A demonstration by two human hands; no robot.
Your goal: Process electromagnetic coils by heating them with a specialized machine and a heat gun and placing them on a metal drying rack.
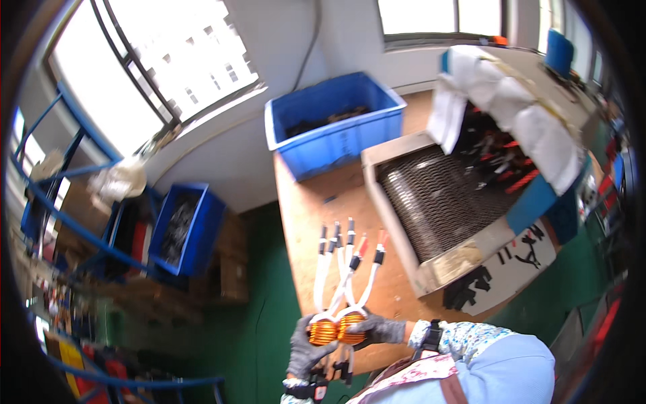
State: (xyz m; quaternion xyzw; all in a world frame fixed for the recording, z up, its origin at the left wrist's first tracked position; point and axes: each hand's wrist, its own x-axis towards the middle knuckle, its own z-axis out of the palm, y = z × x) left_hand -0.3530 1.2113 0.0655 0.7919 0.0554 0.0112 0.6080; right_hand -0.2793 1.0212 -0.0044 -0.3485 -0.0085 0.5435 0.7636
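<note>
Grasping one copper-wound coil (323, 332) with the gloved left hand (308, 353), a second coil (351, 328) with the right hand (383, 331), side by side at the bench's (397, 299) near-left corner. Might lose one over the edge with a loose grip, or tangle the white leads (320, 281) by twisting, tbh.

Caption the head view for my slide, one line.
Gloved left hand and right hand hold two copper-coloured coils with white leads near a metal mesh belt.
</note>
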